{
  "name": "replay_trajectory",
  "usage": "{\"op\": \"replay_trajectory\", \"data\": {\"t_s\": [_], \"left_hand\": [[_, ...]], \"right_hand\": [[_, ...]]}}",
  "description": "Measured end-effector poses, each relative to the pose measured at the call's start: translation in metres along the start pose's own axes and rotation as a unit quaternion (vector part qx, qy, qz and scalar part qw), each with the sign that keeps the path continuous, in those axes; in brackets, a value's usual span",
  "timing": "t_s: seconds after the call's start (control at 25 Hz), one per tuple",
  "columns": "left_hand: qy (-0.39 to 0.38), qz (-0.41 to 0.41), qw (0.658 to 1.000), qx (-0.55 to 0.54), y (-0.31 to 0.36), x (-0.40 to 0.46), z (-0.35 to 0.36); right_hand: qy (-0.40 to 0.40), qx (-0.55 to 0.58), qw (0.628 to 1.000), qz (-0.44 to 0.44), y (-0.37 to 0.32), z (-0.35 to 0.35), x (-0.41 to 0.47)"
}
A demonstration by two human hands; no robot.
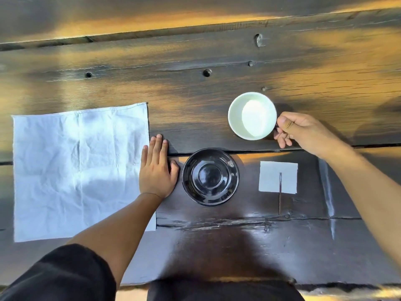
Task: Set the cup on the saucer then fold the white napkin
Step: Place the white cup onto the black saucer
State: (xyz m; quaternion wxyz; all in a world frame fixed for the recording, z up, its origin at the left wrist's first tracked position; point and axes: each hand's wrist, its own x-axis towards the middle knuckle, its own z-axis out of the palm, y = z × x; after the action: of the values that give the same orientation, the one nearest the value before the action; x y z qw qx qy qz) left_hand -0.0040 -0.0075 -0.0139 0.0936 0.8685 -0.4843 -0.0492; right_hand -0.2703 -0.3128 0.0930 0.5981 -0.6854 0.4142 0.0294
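A white cup (251,115) stands upright on the dark wooden table, above and to the right of a black glossy saucer (210,177). My right hand (303,132) pinches the cup's handle at its right side. The saucer holds nothing. A white napkin (73,170) lies spread flat at the left. My left hand (156,168) rests flat on the table with fingers together, between the napkin's right edge and the saucer, its thumb close to the saucer's rim.
A small white paper square (271,177) lies right of the saucer with a thin dark stick (280,194) across it. The table (195,61) is rough planks with knots and gaps; its near edge runs along the bottom.
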Motion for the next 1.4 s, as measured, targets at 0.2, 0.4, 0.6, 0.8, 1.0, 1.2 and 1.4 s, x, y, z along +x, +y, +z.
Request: {"op": "replay_trajectory", "data": {"t_s": [0.2,0.4,0.6,0.8,1.0,1.2,1.4], "left_hand": [[0.009,0.005,1.000,-0.007,-0.002,0.000,0.002],[0.027,0.010,0.999,-0.013,-0.002,0.000,0.004],[0.023,0.014,0.999,-0.022,-0.003,-0.001,0.003],[0.013,0.009,1.000,-0.023,-0.004,-0.001,0.002],[0.014,0.012,1.000,-0.024,-0.005,-0.001,0.003],[0.015,0.012,1.000,-0.024,-0.005,-0.002,0.004],[0.018,0.013,1.000,-0.022,-0.006,-0.002,0.005]], "right_hand": [[-0.060,-0.014,0.998,0.022,-0.007,0.042,-0.019],[-0.102,-0.018,0.995,0.005,0.009,0.075,-0.027],[-0.120,-0.043,0.992,-0.007,0.014,0.098,-0.035],[-0.129,-0.075,0.989,0.006,0.016,0.114,-0.040],[-0.120,-0.090,0.989,0.012,0.014,0.120,-0.044],[-0.121,-0.100,0.987,0.023,0.008,0.121,-0.045],[-0.105,-0.112,0.988,0.024,0.008,0.122,-0.046]]}}
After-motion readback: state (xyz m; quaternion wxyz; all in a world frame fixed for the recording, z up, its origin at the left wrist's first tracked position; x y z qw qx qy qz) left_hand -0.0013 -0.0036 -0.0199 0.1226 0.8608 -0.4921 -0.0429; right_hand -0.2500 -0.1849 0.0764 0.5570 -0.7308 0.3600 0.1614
